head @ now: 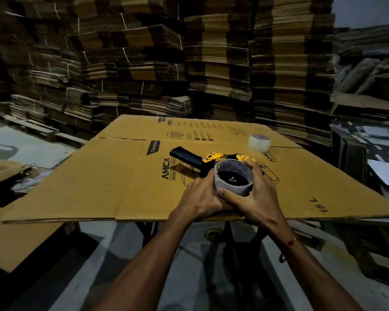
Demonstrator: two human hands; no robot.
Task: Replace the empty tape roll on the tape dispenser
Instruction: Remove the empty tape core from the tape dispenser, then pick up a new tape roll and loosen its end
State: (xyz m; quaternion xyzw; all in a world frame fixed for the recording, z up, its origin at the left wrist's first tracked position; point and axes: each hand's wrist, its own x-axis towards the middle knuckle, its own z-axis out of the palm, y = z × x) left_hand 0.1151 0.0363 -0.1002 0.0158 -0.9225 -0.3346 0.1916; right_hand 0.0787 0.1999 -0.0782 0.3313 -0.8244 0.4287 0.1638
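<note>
A black and yellow tape dispenser (198, 159) lies on its side on a flattened cardboard sheet (112, 182), handle pointing left. An empty grey cardboard tape core (230, 189) sits around its black wheel hub. My left hand (200, 198) grips the core's left and lower side. From the right, my right hand (254, 194) wraps it, thumb pressed on its near wall. A full roll of clear tape (259, 142) stands on the cardboard behind and to the right, apart from both hands.
Tall stacks of flattened cardboard boxes (211, 63) wall in the back. The cardboard sheet rests on a dark stand (148, 232) with grey floor below. More flat cardboard (14, 239) lies at lower left and printed sheets (377, 140) pile up at right.
</note>
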